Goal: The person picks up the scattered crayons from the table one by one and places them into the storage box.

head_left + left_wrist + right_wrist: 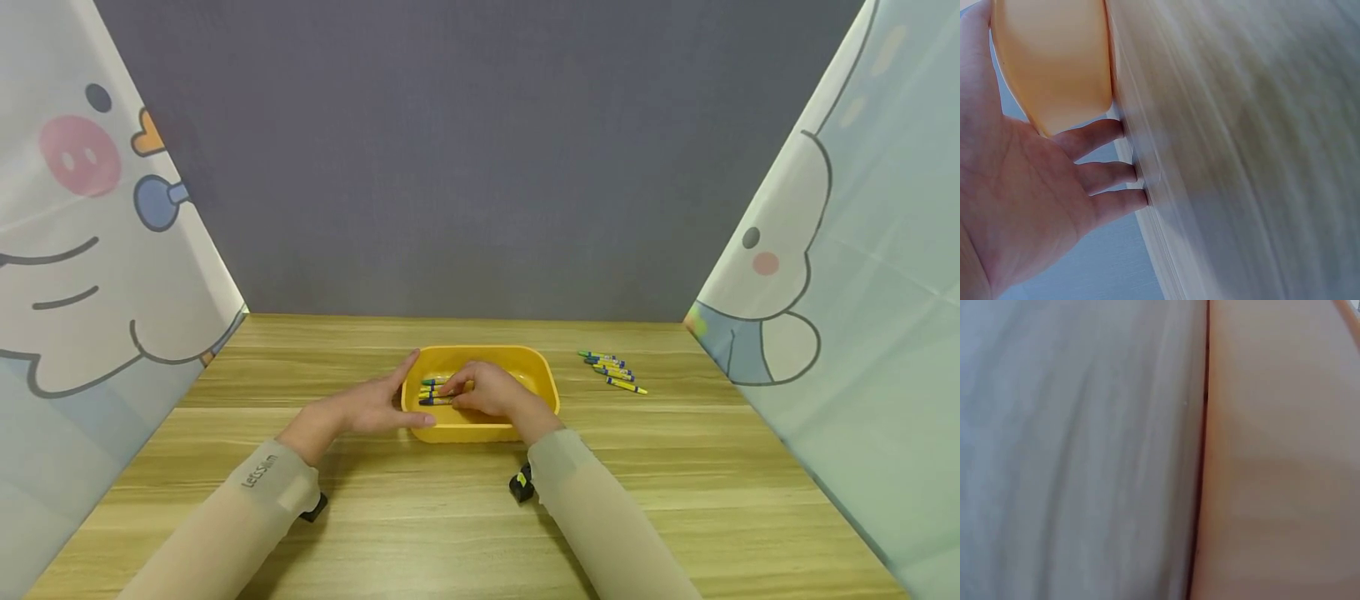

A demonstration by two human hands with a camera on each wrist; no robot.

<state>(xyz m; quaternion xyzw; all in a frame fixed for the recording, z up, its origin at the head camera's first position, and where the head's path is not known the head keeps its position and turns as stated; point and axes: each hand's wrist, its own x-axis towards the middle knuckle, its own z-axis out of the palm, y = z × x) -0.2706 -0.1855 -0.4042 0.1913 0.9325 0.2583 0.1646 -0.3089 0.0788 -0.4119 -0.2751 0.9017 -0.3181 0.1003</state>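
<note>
A yellow plastic tray (480,434) sits on the wooden table. My left hand (372,406) is spread against its left end, thumb along the front rim and index finger toward the back corner. In the left wrist view the other fingers reach down to the tabletop beside the tray's wall (1060,62). My right hand (491,390) reaches inside the tray, its thumb and fingertips pinching at the right end of a dark blue crayon (435,402). Next to that lie more crayons, one with a green tip (427,382); my fingers partly hide them.
Several yellow-wrapped crayons (615,367) lie on the table right of the tray. A dark grey panel (472,167) stands at the table's back edge, with cartoon-printed curtains (847,333) at both sides. A black device (522,483) shows under the right wrist.
</note>
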